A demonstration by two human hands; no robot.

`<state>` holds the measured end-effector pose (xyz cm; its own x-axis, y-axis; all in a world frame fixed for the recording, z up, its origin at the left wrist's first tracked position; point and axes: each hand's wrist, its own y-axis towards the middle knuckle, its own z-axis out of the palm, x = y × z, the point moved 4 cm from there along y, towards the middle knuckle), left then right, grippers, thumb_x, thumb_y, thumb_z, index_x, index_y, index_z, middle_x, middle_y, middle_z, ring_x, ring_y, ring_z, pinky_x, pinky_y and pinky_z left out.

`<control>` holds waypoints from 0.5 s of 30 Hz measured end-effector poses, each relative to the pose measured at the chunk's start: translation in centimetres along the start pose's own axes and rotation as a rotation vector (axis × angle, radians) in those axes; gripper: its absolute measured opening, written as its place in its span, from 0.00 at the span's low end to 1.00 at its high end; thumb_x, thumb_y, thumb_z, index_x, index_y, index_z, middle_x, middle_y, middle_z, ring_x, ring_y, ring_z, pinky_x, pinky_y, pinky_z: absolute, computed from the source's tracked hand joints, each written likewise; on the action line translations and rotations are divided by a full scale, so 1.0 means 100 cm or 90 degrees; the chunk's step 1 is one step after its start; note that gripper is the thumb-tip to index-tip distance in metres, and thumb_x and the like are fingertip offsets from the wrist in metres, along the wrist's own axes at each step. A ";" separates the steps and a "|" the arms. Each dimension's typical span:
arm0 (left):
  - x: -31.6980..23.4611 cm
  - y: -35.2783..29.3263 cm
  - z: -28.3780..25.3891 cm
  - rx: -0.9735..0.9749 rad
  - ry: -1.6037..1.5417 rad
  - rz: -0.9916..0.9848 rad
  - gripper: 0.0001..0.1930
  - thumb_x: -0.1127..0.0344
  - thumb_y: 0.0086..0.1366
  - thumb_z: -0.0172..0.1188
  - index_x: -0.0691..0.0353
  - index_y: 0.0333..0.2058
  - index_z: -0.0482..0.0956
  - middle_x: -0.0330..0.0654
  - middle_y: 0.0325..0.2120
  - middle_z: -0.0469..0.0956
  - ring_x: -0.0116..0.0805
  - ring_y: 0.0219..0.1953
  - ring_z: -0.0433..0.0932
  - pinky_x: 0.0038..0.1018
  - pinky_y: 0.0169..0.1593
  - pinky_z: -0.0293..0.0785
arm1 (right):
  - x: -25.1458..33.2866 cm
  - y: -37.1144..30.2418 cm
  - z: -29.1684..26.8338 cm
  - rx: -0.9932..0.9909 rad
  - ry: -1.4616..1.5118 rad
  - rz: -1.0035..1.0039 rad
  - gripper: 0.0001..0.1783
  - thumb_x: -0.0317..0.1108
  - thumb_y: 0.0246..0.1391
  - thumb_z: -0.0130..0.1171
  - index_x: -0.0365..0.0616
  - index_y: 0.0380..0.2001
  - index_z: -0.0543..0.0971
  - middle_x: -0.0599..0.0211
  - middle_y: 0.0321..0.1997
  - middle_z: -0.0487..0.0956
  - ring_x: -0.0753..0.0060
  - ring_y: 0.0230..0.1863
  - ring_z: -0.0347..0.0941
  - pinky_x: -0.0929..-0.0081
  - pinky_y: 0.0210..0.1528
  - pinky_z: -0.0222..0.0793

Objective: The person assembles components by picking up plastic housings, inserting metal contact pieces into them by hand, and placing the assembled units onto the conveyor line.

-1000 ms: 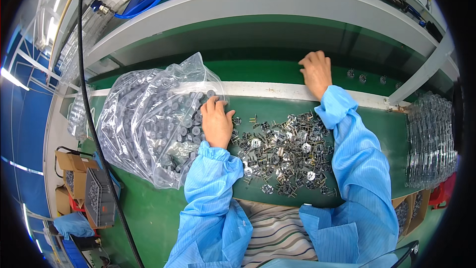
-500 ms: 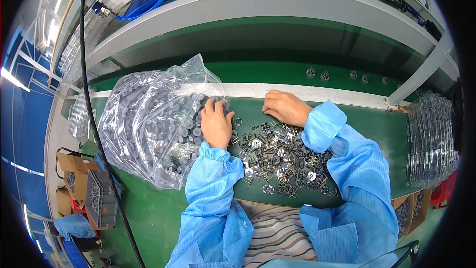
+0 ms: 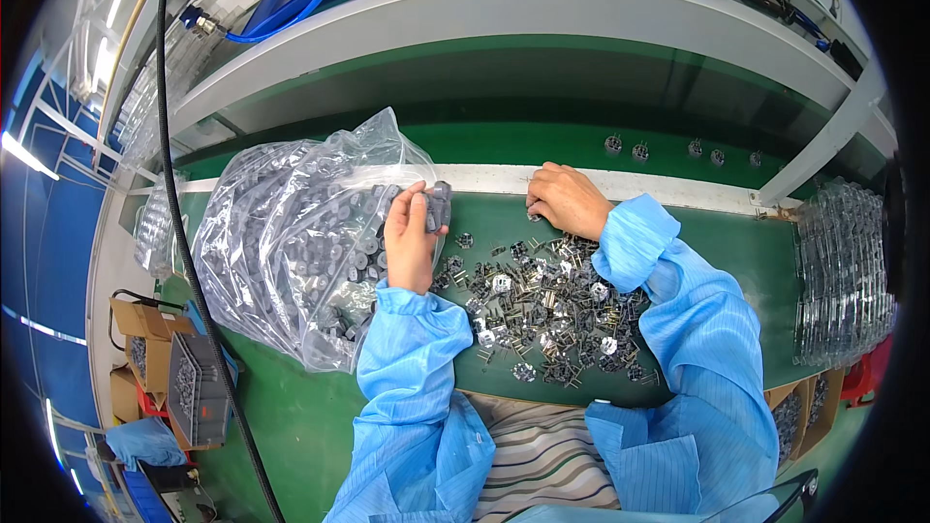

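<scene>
Both hands were busy around the pile of pronged metal parts point(image 3: 557, 308), with grey pieces in one and probably a metal part in the other.
Just off the pile's upper left, the left hand point(image 3: 411, 244) had its grip closed on a few grey cylindrical pieces point(image 3: 439, 205), at the mouth of a clear bag point(image 3: 276, 232) of similar pieces lying left of the pile. The right hand point(image 3: 570, 201) was over the pile's far edge, its fingertips drawn together; I thought they pinched one small metal part point(image 3: 534, 217), though the fingers hid most of it. The pile itself lay loose on the green surface point(image 3: 741, 242). Beyond it, past a white strip point(image 3: 484, 176), five small units point(image 3: 695, 147) stood spaced out, and well to its right rose stacked clear trays point(image 3: 843, 271).
</scene>
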<state>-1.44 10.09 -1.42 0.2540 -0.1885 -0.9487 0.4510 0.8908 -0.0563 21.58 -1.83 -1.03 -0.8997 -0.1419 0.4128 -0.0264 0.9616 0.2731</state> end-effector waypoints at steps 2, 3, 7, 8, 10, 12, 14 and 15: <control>-0.006 -0.003 0.001 0.071 -0.172 -0.088 0.16 0.60 0.78 0.50 0.64 0.55 0.72 0.48 0.51 0.77 0.38 0.47 0.77 0.29 0.38 0.77 | 0.007 0.002 -0.006 -0.011 0.011 -0.001 0.06 0.34 0.49 0.68 0.44 0.29 0.84 0.65 0.34 0.82 0.60 0.47 0.75 0.60 0.49 0.70; 0.001 -0.003 0.001 0.099 -0.330 -0.202 0.16 0.60 0.78 0.50 0.64 0.55 0.72 0.49 0.51 0.77 0.39 0.46 0.77 0.28 0.38 0.77 | 0.010 0.003 -0.010 -0.021 0.022 0.002 0.06 0.33 0.50 0.68 0.43 0.30 0.84 0.64 0.34 0.82 0.61 0.45 0.76 0.62 0.46 0.71; 0.005 -0.012 0.021 0.156 -0.431 -0.316 0.18 0.60 0.76 0.54 0.66 0.56 0.72 0.51 0.52 0.76 0.36 0.45 0.76 0.24 0.37 0.76 | 0.026 0.007 -0.021 -0.062 0.351 0.082 0.05 0.32 0.53 0.68 0.42 0.31 0.84 0.64 0.33 0.81 0.64 0.39 0.77 0.66 0.41 0.71; 0.006 -0.014 0.024 0.180 -0.378 -0.306 0.18 0.61 0.75 0.56 0.67 0.55 0.73 0.50 0.52 0.77 0.35 0.45 0.76 0.23 0.38 0.75 | 0.031 0.008 -0.024 -0.075 0.397 0.070 0.05 0.31 0.54 0.67 0.41 0.31 0.83 0.64 0.33 0.81 0.64 0.37 0.77 0.67 0.40 0.71; 0.012 -0.018 0.028 0.203 -0.240 -0.247 0.17 0.65 0.73 0.57 0.67 0.56 0.73 0.49 0.50 0.77 0.32 0.42 0.77 0.22 0.37 0.75 | 0.039 0.008 -0.026 -0.088 0.442 0.060 0.05 0.30 0.55 0.67 0.40 0.32 0.83 0.64 0.33 0.80 0.65 0.35 0.77 0.68 0.38 0.71; 0.016 -0.021 0.034 0.243 0.036 -0.124 0.17 0.72 0.70 0.60 0.68 0.56 0.74 0.45 0.48 0.77 0.26 0.37 0.78 0.20 0.37 0.75 | 0.045 0.006 -0.033 -0.176 0.422 -0.014 0.04 0.28 0.56 0.66 0.40 0.32 0.81 0.66 0.35 0.80 0.69 0.36 0.76 0.73 0.36 0.69; 0.008 -0.029 0.049 0.251 0.166 -0.070 0.16 0.73 0.70 0.60 0.68 0.55 0.73 0.43 0.42 0.78 0.25 0.33 0.78 0.19 0.34 0.73 | 0.046 0.005 -0.034 -0.187 0.399 -0.044 0.04 0.28 0.55 0.66 0.41 0.32 0.81 0.67 0.36 0.79 0.67 0.37 0.75 0.72 0.39 0.69; 0.006 -0.033 0.054 0.249 0.157 -0.068 0.16 0.73 0.70 0.60 0.68 0.55 0.73 0.42 0.39 0.79 0.24 0.32 0.78 0.18 0.32 0.73 | 0.047 0.004 -0.035 -0.197 0.377 -0.078 0.03 0.28 0.55 0.66 0.42 0.32 0.81 0.67 0.36 0.79 0.66 0.39 0.75 0.71 0.41 0.69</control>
<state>1.88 4.80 -0.11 -0.0012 -0.1240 -0.9923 0.7642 0.6399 -0.0809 18.85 -2.89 4.04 -0.5049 -0.4349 0.7456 0.0927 0.8315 0.5477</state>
